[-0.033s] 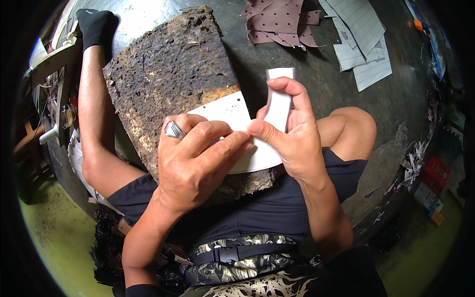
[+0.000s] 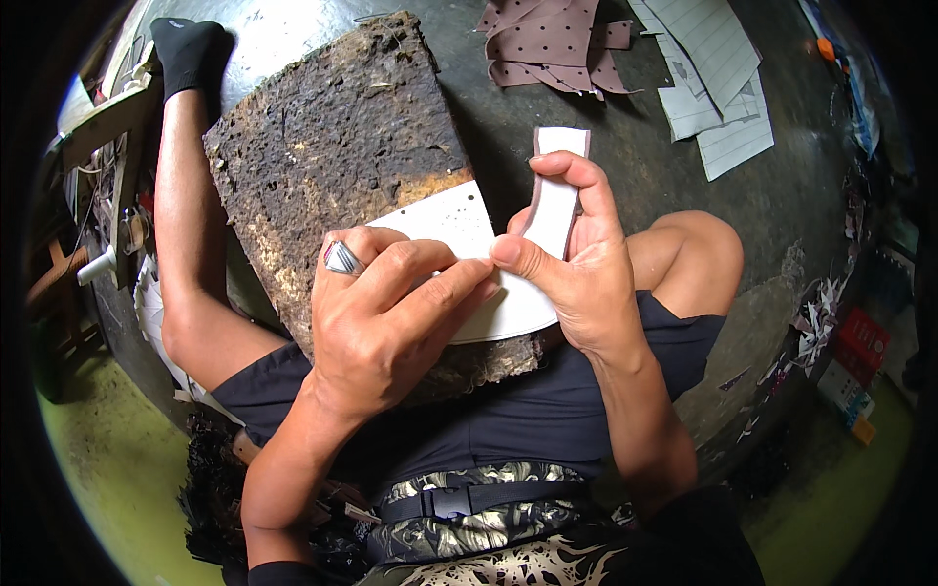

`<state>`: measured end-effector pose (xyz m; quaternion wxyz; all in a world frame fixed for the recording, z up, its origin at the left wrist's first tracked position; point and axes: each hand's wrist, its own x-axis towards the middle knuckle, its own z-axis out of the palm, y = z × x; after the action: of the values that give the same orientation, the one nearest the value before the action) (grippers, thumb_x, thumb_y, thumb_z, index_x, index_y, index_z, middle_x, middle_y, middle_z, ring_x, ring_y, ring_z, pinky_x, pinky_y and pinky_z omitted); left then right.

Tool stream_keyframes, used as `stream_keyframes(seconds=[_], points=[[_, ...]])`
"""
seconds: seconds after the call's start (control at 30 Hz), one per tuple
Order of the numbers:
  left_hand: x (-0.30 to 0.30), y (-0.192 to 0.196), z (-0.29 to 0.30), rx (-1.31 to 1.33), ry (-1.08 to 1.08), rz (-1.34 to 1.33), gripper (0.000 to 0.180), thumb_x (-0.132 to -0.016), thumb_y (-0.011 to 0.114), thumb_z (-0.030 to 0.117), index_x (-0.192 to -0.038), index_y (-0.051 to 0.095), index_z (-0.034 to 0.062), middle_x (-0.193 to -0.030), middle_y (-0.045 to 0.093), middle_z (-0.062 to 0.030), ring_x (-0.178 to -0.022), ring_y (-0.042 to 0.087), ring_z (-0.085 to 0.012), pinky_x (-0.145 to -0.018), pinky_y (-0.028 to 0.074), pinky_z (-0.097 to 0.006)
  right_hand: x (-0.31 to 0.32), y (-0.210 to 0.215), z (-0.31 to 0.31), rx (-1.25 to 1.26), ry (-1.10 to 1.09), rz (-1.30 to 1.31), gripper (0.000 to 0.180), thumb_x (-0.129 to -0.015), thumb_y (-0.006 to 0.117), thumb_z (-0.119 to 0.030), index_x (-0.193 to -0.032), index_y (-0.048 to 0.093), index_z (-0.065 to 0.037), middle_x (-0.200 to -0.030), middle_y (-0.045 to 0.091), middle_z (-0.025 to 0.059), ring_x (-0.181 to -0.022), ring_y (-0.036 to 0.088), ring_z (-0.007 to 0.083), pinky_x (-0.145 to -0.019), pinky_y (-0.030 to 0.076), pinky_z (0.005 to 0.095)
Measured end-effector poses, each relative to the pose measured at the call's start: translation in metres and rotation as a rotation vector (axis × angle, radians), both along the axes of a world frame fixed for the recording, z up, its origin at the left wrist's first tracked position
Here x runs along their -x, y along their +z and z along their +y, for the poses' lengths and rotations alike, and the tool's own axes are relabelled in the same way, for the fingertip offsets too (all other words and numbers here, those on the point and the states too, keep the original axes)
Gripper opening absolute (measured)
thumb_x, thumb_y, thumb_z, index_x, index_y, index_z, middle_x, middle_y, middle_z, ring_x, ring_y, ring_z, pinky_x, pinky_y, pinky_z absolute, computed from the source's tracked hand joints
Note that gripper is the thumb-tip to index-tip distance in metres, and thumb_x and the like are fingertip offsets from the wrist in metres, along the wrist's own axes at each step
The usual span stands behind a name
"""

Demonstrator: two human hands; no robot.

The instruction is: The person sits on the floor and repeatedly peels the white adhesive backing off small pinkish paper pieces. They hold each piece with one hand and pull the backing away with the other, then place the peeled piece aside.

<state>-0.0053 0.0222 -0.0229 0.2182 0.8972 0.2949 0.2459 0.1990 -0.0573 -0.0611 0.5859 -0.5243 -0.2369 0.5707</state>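
Note:
My right hand [image 2: 576,254] is closed round a curved white strip [image 2: 562,151] with a brownish edge, held upright between thumb and fingers. Its lower part is hidden behind the thumb. My left hand [image 2: 376,303], with a silver ring, reaches across from the left. Its fingertips are pressed together and meet the tip of my right thumb; whatever they pinch is hidden. Under both hands lies a stiff white rounded piece [image 2: 451,220] with small dark holes and dots. That piece rests on the near right part of a rough, dark slab [image 2: 332,127].
The slab lies across my lap, between my bent legs. Dotted dusty-pink cut pieces [image 2: 542,44] lie on the dark floor beyond it. Lined paper pieces [image 2: 728,88] sit farther right. Scraps [image 2: 816,317] and a red packet [image 2: 860,344] are along the right side.
The upper end of the white strip has shifted slightly right and up, with my right fingers around it. My left hand and the white piece look unmoved.

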Motion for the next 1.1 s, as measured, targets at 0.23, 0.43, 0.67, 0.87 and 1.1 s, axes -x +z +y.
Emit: stream_keyframes(seconds=[0.23,0.43,0.67,0.87,1.1], points=[[0.000,-0.002,-0.002,0.024,0.018,-0.033,0.032,-0.083,0.100,0.017,-0.113,0.089,0.0127,-0.100,0.072,0.0006,-0.088,0.066,-0.0208,-0.078,0.048,-0.040,-0.003,-0.012,-0.002,-0.006,-0.075,0.066,0.075,-0.098,0.093,0.001,-0.157,0.049,-0.012,-0.105,0.075,0.0029,-0.096,0.073,0.0097,-0.088,0.059,0.0262],[0.000,-0.002,-0.002,0.040,0.019,-0.049,0.034,-0.081,0.101,0.016,-0.112,0.089,0.0122,-0.099,0.072,0.0007,-0.087,0.065,-0.0206,-0.079,0.049,-0.040,-0.005,-0.016,-0.003,0.020,-0.071,0.054,0.071,-0.098,0.093,0.001,-0.153,0.052,-0.011,-0.106,0.072,0.0012,-0.097,0.070,0.0085,-0.089,0.059,0.0258],[-0.001,-0.005,-0.003,0.036,0.025,-0.056,0.034,-0.080,0.102,0.016,-0.112,0.088,0.0126,-0.100,0.072,0.0013,-0.087,0.065,-0.0203,-0.079,0.049,-0.039,-0.004,-0.021,-0.005,0.054,-0.089,0.053,0.065,-0.097,0.094,0.000,-0.149,0.058,-0.012,-0.107,0.066,-0.0023,-0.099,0.065,0.0060,-0.090,0.057,0.0242],[0.001,-0.006,-0.002,0.027,0.022,-0.060,0.036,-0.080,0.102,0.015,-0.113,0.089,0.0127,-0.100,0.072,0.0015,-0.088,0.065,-0.0203,-0.080,0.049,-0.039,-0.005,-0.028,-0.008,0.096,-0.128,0.060,0.063,-0.097,0.094,0.000,-0.148,0.059,-0.012,-0.107,0.067,-0.0024,-0.099,0.065,0.0056,-0.090,0.058,0.0238],[0.000,-0.006,-0.003,0.037,0.030,-0.064,0.037,-0.081,0.102,0.014,-0.115,0.089,0.0129,-0.100,0.072,0.0014,-0.088,0.065,-0.0204,-0.080,0.049,-0.039,-0.005,-0.036,-0.011,0.113,-0.145,0.037,0.060,-0.102,0.088,0.004,-0.148,0.053,-0.012,-0.103,0.075,0.0022,-0.095,0.074,0.0103,-0.088,0.062,0.0282]])
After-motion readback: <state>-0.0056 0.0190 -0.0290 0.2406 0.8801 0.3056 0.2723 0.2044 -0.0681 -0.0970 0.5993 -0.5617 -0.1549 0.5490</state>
